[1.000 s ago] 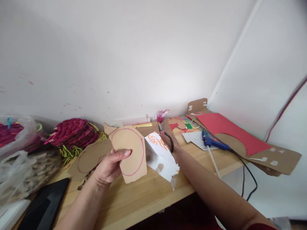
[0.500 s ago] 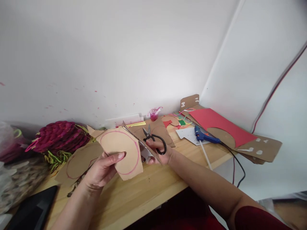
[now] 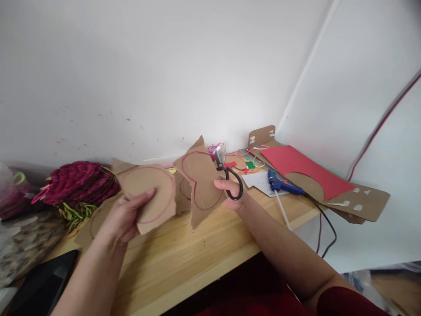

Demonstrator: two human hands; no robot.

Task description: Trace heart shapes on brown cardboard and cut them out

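Note:
My left hand (image 3: 126, 215) grips a piece of cardboard (image 3: 161, 188) with a curved pink outline drawn on it, thumb on its face. In my right hand (image 3: 232, 193) are black-handled scissors (image 3: 234, 182), blades pointing up, and a second cardboard piece (image 3: 204, 175) with a two-lobed outline. The two pieces are apart, both raised over the wooden table (image 3: 184, 259). Fingers behind each piece are hidden.
A blue glue gun (image 3: 284, 186) with a white stick lies right of my right hand. Beyond it are red paper (image 3: 296, 162) and cardboard (image 3: 371, 204). Magenta braided material (image 3: 82, 182) and a dark tablet-like object (image 3: 48, 281) sit at left.
The two cardboard pieces have separated. My left hand moved left with one; the other, in my right hand, has turned to show its outlined face. The scissors shifted slightly right.

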